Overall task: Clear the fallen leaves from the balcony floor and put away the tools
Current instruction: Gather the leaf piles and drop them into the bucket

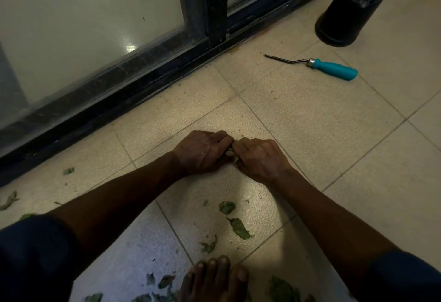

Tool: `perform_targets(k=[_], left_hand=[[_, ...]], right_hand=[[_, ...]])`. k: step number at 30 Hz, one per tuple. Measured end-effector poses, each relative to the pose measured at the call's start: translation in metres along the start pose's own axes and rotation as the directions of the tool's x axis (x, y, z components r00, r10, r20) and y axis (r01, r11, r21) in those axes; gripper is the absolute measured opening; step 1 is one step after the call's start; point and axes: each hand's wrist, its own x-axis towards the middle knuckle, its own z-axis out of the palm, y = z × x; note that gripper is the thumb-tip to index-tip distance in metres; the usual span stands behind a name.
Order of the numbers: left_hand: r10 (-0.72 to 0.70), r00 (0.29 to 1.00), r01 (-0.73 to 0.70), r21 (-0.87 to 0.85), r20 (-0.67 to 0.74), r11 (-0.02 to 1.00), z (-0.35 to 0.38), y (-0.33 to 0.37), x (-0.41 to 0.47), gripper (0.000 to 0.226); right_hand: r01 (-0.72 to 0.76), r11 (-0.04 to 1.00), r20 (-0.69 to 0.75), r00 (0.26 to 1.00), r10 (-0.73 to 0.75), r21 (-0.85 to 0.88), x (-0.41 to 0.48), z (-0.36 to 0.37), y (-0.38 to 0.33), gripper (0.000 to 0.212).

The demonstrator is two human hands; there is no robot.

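My left hand (202, 152) and my right hand (260, 158) meet on the beige tiled floor (322, 123), fingers curled together around a small clump of green leaves (232, 154) that peeks out between them. More green leaves lie loose nearer to me: one leaf (226, 207), a larger leaf (239, 228), and several scraps by my bare foot (214, 278). A hand tool with a teal handle and bent metal shaft (334, 69) lies on the tiles at the right.
A black pot (348, 13) stands upside down at the top right. A dark sliding-door frame and track (143, 82) with frosted glass runs diagonally along the left. A few leaves (68, 171) lie by the track at the left.
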Motion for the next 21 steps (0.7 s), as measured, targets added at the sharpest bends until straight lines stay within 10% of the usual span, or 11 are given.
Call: perform_targets(k=[7,14,21], left_hand=[[-0.246,0.969,0.247,-0.219,0.031,0.944,-0.012,0.004,0.005,0.054],[-0.532,0.804,0.362,-0.491,-0.265,0.792,-0.067,0.014,-0.017,0.040],[-0.805,0.365,0.333,-0.742,-0.467,0.582,-0.161,0.030,-0.045,0.040]], right_hand=[[-0.448,0.818,0.001,0.877,0.481,0.361,0.021,-0.010,-0.019,0.049],[-0.319,-0.236,0.355,0.397,0.846,0.918,0.103,-0.037,-0.090,0.046],[-0.069,-0.522,0.465,0.561,0.684,0.850,0.184,-0.087,-0.174,0.017]])
